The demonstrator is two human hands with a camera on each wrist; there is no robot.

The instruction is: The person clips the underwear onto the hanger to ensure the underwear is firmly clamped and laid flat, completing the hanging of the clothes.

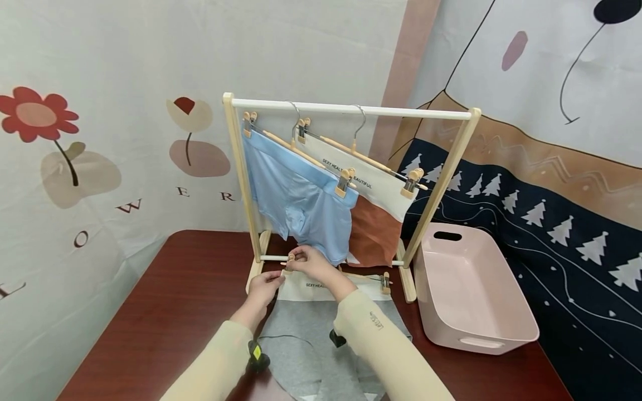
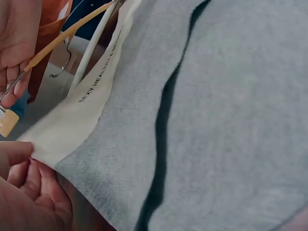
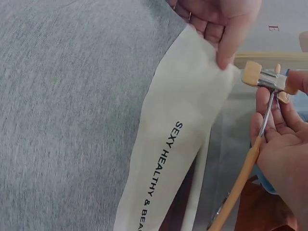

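Grey boxer briefs (image 1: 301,318) with a cream lettered waistband (image 3: 166,139) lie on the table in front of the rack. My left hand (image 1: 264,288) pinches the left corner of that waistband between thumb and fingers. Just above it, my right hand (image 1: 312,263) grips a clip (image 3: 272,81) at one end of a wooden clip hanger (image 3: 242,180). In the right wrist view this clip stands beside the waistband corner, a small gap between them. The hanger's other clip (image 1: 385,283) is at the waistband's right end.
Blue boxer briefs (image 1: 296,189) and brown ones with a white waistband (image 1: 378,234) hang by clip hangers from a wooden rack (image 1: 441,184). To the right stands a pink plastic bin (image 1: 476,278). The dark red table (image 1: 170,312) extends to the left.
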